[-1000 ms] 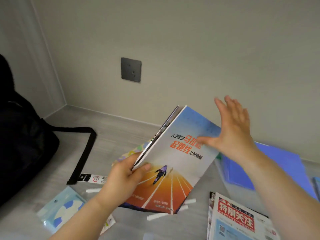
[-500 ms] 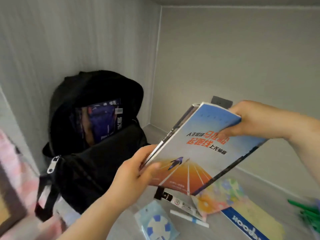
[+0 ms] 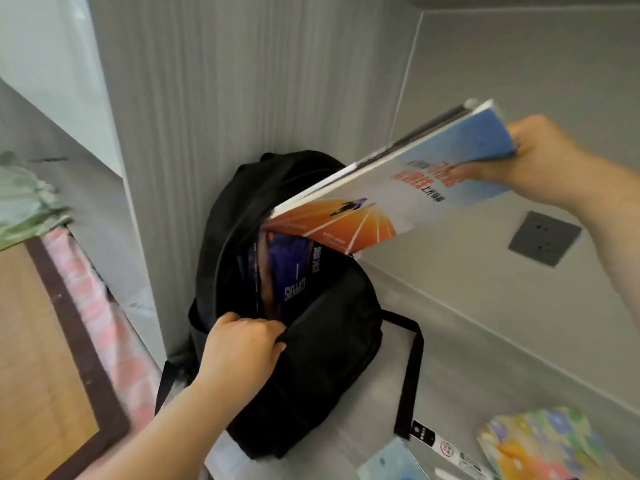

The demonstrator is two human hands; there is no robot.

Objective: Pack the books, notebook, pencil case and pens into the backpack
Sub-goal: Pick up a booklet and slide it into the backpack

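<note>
Grey walls meet in a corner behind the pale desk, and the black backpack stands against that corner at the desk's far left. The left hand, which half a second ago pinched the lower corner of the book, has let go of it and is now clenched on the front lip of the backpack's opening, pulling it wide. The right hand alone grasps the book by its upper blue end, and holds it tilted with the orange end at the mouth of the bag. A purple book already stands inside the compartment. Judging from this, the handover to one hand frees the other to spread the opening, and the book is about to slide in beside the purple one. Other things wait on the desk near its front right corner: a flowered notebook, a pale blue packet and a white-labelled pen just beside the backpack's loose strap.
</note>
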